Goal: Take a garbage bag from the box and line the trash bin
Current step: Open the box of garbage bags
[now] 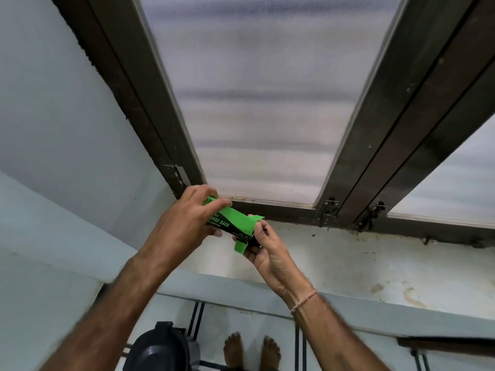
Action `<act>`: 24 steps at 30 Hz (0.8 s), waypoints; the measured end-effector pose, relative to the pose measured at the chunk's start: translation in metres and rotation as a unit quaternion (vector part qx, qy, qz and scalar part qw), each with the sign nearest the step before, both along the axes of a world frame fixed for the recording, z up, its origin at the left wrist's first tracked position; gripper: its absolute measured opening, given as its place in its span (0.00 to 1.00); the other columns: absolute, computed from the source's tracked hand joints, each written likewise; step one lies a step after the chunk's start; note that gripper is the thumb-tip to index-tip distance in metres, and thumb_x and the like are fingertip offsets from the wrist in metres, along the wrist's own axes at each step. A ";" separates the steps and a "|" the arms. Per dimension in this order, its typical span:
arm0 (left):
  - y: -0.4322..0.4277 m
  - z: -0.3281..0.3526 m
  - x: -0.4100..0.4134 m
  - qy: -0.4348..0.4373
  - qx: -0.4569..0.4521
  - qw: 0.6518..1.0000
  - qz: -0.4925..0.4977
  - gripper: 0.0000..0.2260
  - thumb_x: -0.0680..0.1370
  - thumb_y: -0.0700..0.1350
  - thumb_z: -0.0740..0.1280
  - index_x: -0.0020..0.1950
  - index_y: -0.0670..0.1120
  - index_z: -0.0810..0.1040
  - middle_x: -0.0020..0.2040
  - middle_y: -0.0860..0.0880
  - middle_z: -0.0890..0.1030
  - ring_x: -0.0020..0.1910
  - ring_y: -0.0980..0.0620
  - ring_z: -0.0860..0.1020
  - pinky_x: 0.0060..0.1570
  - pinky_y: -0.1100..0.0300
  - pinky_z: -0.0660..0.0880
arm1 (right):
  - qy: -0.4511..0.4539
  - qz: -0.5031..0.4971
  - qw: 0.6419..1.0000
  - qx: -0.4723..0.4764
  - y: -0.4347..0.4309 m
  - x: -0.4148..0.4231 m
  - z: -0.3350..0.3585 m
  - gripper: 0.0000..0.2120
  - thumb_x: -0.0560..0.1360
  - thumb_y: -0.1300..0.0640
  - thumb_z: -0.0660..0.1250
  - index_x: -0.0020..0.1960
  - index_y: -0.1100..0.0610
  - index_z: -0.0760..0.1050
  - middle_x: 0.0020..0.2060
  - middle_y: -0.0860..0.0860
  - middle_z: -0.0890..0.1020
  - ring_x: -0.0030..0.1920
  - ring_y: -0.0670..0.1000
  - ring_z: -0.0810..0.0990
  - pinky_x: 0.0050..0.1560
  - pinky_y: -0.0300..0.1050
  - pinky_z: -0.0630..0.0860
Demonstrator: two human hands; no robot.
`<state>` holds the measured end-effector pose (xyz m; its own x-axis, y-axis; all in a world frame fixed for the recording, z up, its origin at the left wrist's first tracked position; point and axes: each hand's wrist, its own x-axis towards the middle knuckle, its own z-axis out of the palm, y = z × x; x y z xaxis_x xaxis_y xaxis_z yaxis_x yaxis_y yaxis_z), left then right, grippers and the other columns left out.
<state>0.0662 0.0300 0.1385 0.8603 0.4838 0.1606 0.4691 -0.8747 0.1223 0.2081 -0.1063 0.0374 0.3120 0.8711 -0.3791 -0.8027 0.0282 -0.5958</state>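
Box: the green-and-black garbage bag box (229, 223) is held up in front of the window (267, 103), above the sill (348, 253), between both hands.
Left hand: the left hand (187, 218) is wrapped around the far-left end of the box, grip closed on it, thumb over the top edge.
Right hand: the right hand (267, 250) is at the open end, where the green flaps (242, 246) stand splayed; its fingertips (258, 231) are pinched at the mouth on something dark, most likely the first bag, though it is too small to be sure.
Step in hand: by my reading, getting one bag out of the box.
Doing it well: keep the left hand firm but not crushing, so the roll inside can turn; hold the flaps clear with the right palm; pinch only the loose end of one bag and draw it straight out along the box's length, not sideways, so the card does not tear.
Watch for: a second bag trailing behind; separate at the perforation.
Bin: the dark trash bin (160, 349) stands on the floor, below the left forearm, near the bare feet (251, 352), not yet lined as far as I can see.
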 end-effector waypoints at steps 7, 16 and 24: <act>0.017 -0.034 -0.026 -0.029 -0.142 0.988 0.056 0.28 0.72 0.41 0.80 0.69 0.56 0.78 0.66 0.53 0.73 0.63 0.55 0.69 0.49 0.60 0.70 | -0.111 0.050 0.989 -0.082 -0.013 0.013 0.003 0.18 0.70 0.56 0.79 0.56 0.58 0.77 0.56 0.59 0.83 0.50 0.54 0.85 0.45 0.45 0.82; 0.033 -0.117 -0.032 -0.046 -0.218 0.971 0.082 0.27 0.73 0.37 0.78 0.70 0.53 0.77 0.66 0.50 0.74 0.65 0.50 0.74 0.59 0.60 0.71 | -0.283 0.057 0.944 -0.159 -0.045 0.023 0.001 0.15 0.77 0.53 0.76 0.63 0.43 0.84 0.58 0.49 0.87 0.56 0.56 0.86 0.52 0.44 0.80; 0.020 -0.134 -0.036 0.043 -0.119 0.984 0.123 0.37 0.71 0.45 0.80 0.78 0.52 0.71 0.80 0.40 0.64 0.80 0.36 0.61 0.74 0.42 0.64 | -0.281 0.025 0.944 -0.169 -0.057 0.022 0.012 0.15 0.77 0.52 0.75 0.63 0.43 0.84 0.54 0.44 0.88 0.54 0.55 0.87 0.60 0.56 0.81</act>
<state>0.0304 0.0499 0.0040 0.7179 0.6943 -0.0501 0.6804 -0.6848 0.2610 0.2303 -0.1633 0.0493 0.5077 0.7496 -0.4248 -0.3525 -0.2691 -0.8963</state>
